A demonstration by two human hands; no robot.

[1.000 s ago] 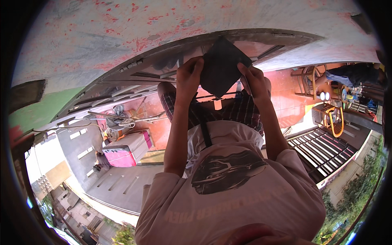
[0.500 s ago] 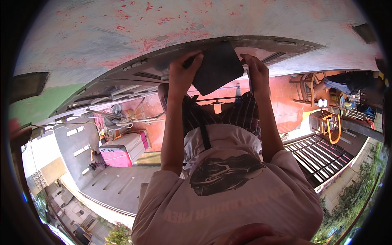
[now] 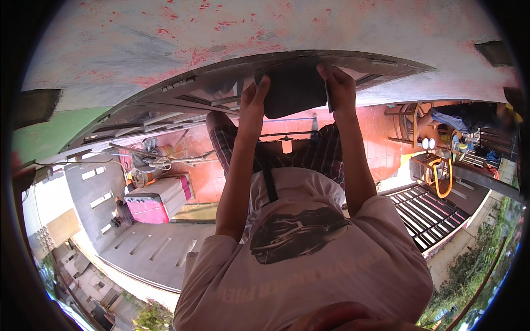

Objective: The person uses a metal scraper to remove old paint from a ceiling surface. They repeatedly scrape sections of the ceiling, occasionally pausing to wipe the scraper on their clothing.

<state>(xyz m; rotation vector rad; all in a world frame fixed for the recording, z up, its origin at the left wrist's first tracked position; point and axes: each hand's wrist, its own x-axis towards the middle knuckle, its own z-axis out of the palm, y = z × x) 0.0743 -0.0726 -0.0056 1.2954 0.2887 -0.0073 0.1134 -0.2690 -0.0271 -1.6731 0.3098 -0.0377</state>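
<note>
A dark, flat, roughly rectangular panel point(image 3: 293, 91) is held up in front of me, between my two hands; its exact kind does not show. My left hand point(image 3: 253, 105) is closed on its left edge, with the thumb on the near face and the fingers mostly behind. At the opposite edge my right hand point(image 3: 340, 91) is closed too, thumb near the upper right corner. A thin dark strip shows along the right palm; whether it belongs to the panel I cannot tell. Beyond the panel stands a dark-framed window or door point(image 3: 182, 105), partly covered by it.
A grey wall point(image 3: 265, 25) with red flecks rises beyond the frame. Reddish tiles point(image 3: 375, 138) cover the floor. To the left are a pink-and-grey box-shaped thing point(image 3: 157, 201) and piled odds and ends point(image 3: 154, 160). At right, a person sits near a wooden chair point(image 3: 407, 124), beyond a metal railing point(image 3: 425, 212).
The panel has turned from a tilt to nearly level and shifted slightly left. My right hand has come in against its right edge. My left hand has moved a little to the right.
</note>
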